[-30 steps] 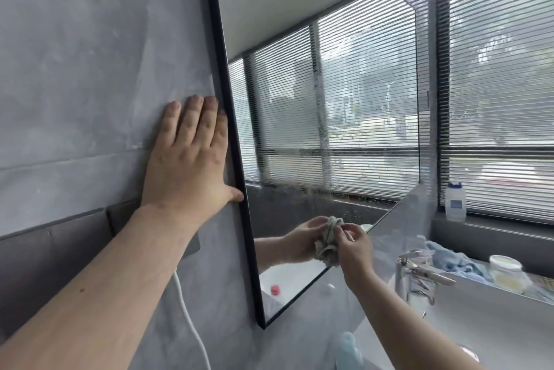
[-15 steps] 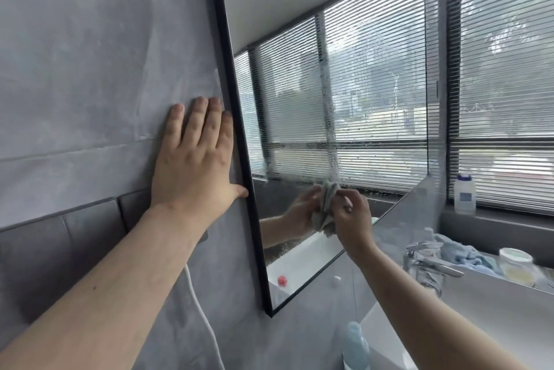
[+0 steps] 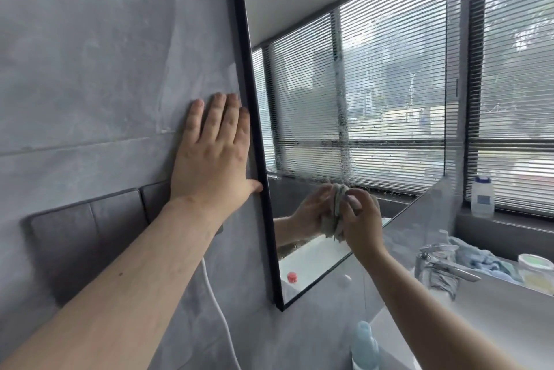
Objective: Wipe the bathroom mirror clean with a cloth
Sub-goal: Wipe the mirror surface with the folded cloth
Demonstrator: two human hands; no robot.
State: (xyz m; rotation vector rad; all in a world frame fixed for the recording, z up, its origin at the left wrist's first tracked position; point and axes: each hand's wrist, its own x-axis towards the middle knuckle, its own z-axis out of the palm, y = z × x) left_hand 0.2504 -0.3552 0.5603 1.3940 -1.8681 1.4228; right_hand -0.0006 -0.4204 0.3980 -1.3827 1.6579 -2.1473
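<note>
The black-framed mirror (image 3: 374, 93) hangs on the grey tiled wall and reflects a window with blinds. Droplets and streaks speckle its lower glass. My right hand (image 3: 361, 221) grips a bunched grey cloth (image 3: 337, 213) and presses it against the lower part of the glass, where the hand's reflection meets it. My left hand (image 3: 214, 153) lies flat on the wall, fingers straight, right beside the mirror's left frame, thumb touching the frame.
A chrome tap (image 3: 443, 264) stands over the white sink (image 3: 494, 318) at lower right. A blue cloth (image 3: 479, 258), a lidded tub (image 3: 536, 267) and a white bottle (image 3: 482, 195) sit by the window. A pale blue bottle (image 3: 364, 345) stands below, a white cable (image 3: 218, 309) hangs down the wall.
My right hand has carried the cloth upward over the lower glass. The view has tilted up a little. My left hand stays pressed on the wall.
</note>
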